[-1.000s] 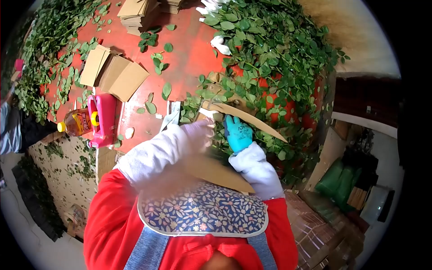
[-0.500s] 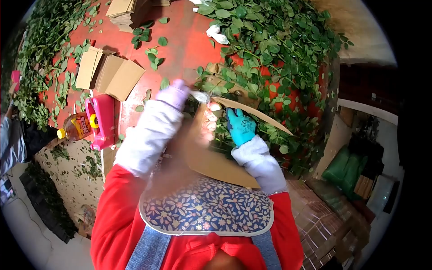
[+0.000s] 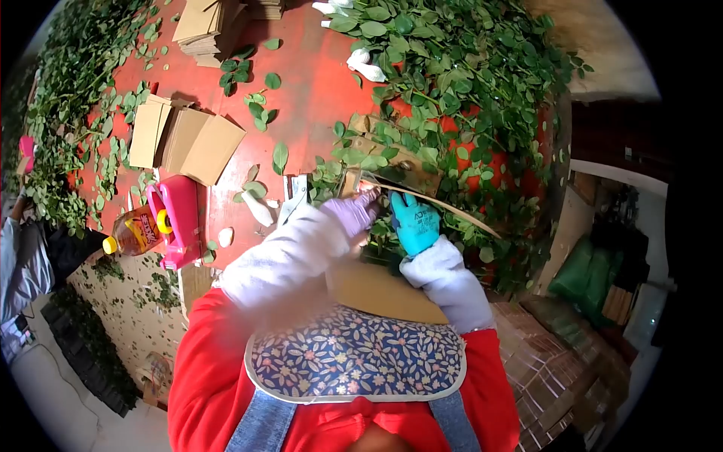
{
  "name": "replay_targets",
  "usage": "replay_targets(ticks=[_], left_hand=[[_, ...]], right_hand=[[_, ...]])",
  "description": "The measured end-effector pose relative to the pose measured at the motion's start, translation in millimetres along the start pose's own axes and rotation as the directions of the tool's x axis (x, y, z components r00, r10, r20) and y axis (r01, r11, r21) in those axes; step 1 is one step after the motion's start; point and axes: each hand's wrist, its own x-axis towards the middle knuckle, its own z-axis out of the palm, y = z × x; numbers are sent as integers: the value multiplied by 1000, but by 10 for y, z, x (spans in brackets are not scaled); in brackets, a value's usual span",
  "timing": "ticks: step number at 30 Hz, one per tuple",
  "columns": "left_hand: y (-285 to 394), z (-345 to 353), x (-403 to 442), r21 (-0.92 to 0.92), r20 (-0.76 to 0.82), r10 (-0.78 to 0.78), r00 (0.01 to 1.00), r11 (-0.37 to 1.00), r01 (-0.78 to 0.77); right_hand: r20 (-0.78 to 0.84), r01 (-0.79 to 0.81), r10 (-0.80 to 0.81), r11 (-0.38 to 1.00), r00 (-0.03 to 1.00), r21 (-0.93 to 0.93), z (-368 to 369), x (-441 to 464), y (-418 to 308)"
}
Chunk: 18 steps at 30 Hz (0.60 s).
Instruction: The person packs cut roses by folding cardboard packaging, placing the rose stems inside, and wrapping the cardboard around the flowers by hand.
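Note:
My left hand (image 3: 355, 215), in a lilac glove, is closed with its fingertips at the top of the rose bunch. What it grips is hidden. My right hand (image 3: 416, 226), in a teal glove, has its fingers bent against the curved cardboard sheet (image 3: 452, 211) and appears to hold it. Pale pink rose heads (image 3: 367, 185) show only slightly between the cardboard and my left fingers. Nearer my body, a second cardboard flap (image 3: 384, 292) lies against the flowered apron bib (image 3: 354, 354). A pale metallic tool (image 3: 296, 199) lies just beyond my left cuff.
Cardboard pieces (image 3: 184, 139) lie at left, with another stack (image 3: 207, 30) behind. A pink tape dispenser (image 3: 178, 218) and a bottle of amber liquid (image 3: 137, 230) stand by the table edge. Leafy stems (image 3: 459, 75) cover the right side. White-wrapped buds (image 3: 365, 65) lie nearby. Another person's sleeve (image 3: 30, 241) shows far left.
My left hand has moved right and toward me, from beyond the bunch to the rose heads, which it now mostly covers. The pale tool now lies on the table. My right hand stays at the cardboard.

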Motion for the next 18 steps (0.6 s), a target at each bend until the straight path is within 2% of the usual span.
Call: replay_targets(ticks=[1,2,3,5,8,10,12,15,17,18], left_hand=[[33,-70,-18,-45,7,-11,1000,999,11],[53,-82,2,-78,131,-62,989,994,73],[33,-74,2,-114,119,-32,992,992,45],[13,-70,-28,-160,83,16,996,987,-2],[92,207,56,-257,49,-144,988,955,152],[155,395,117,-302,-82,-189,978,940,157],[210,531,118,-330,-217,-223,950,933,144],[230,348,84,-267,-118,-157,981,956,121],[271,557,118,-557,-146,-308,940,811,179],[314,694,154,-659,-138,-366,920,727,190]], right_hand=[[-31,5,-5,1000,1000,-10,2,2,-5],[-81,32,-33,999,996,-12,-26,1,-4],[-130,60,-62,998,990,-17,-60,-1,-8],[-121,61,-62,998,991,-16,-55,23,-31],[-51,34,-32,999,998,25,-111,83,-107],[-85,111,-103,989,991,96,-171,117,-73],[-50,99,-96,994,994,51,-87,142,-34],[-77,194,-195,981,978,-22,-198,104,-28],[-78,144,-156,981,985,-131,-2,-3,76],[-80,67,-67,998,995,-5,-65,15,-22]])
